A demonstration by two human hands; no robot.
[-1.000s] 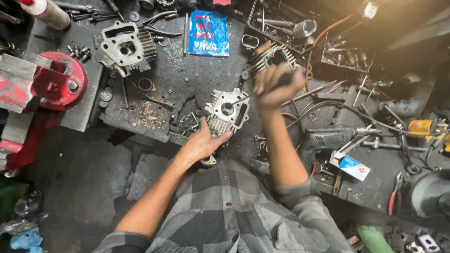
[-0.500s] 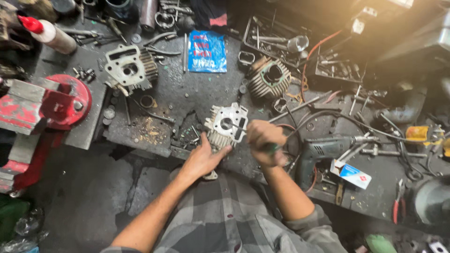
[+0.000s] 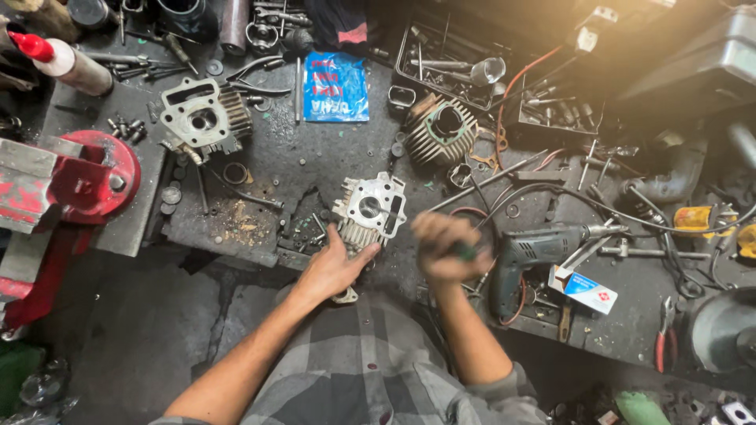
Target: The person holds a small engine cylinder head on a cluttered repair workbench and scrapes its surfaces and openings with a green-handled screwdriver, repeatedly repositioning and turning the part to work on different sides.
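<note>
A small silver finned engine cylinder head lies on the dark, greasy workbench near its front edge. My left hand rests against the head's near side and steadies it, fingers on the fins. My right hand is closed around a tool with a green handle, held just right of the head; the hand is blurred and the tool's tip points toward the head.
A finned cylinder barrel and another cylinder head lie farther back. A red vise stands at the left. An electric drill, a blue packet, a small box, pliers and several loose tools surround them.
My right hand came back from the finned barrel at the rear to beside the cylinder head, now gripping the green-handled tool. My left hand stayed on the head.
</note>
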